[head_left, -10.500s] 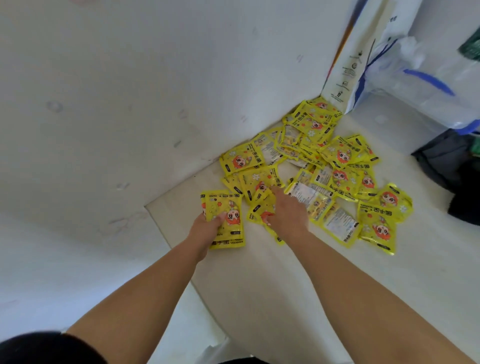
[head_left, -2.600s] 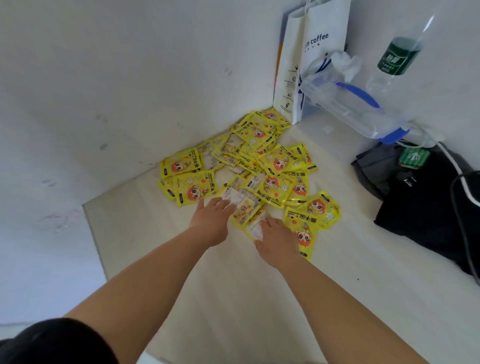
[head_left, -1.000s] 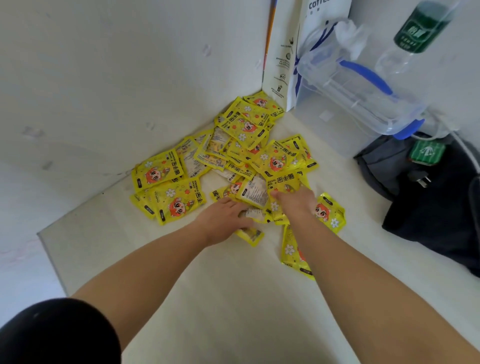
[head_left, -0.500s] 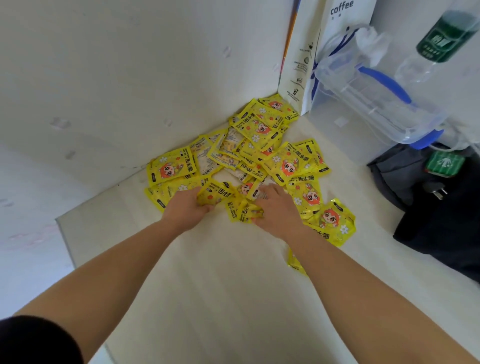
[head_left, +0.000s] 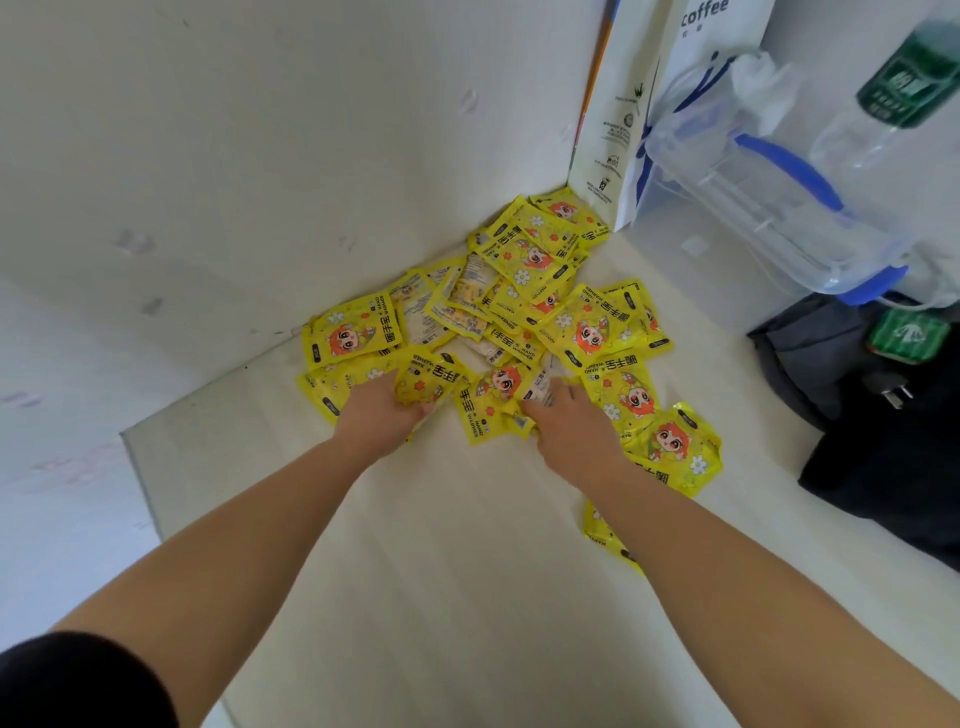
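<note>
close to me, on the pale table (head_left: 441, 597), two bare arms reach out to a heap (head_left: 524, 291) of small yellow packets. one stray packet (head_left: 605, 530) peeks out just beside the right arm. a bit farther, the left hand (head_left: 382, 410) has its fingers curled round a bent packet (head_left: 431, 382), print side up, its long side running about left to right. the right hand (head_left: 571, 431) lies on the near edge of the heap, touching a face-up packet (head_left: 488, 410), but i cannot tell if it grips or only presses. this packet's long side runs from near to far, leaning right, with the cartoon face at the far end. i think the job now is to pull the packets together. to do it well, both hands should sweep from the sides to the middle and not squeeze hard, so nothing slides off the table. behind the hands the heap spreads back to the wall (head_left: 260, 156) corner. farthest off stand a paper bag (head_left: 623, 130), a clear box (head_left: 769, 218) and a bottle (head_left: 904, 78), with a dark bag (head_left: 893, 441) to the right.
</note>
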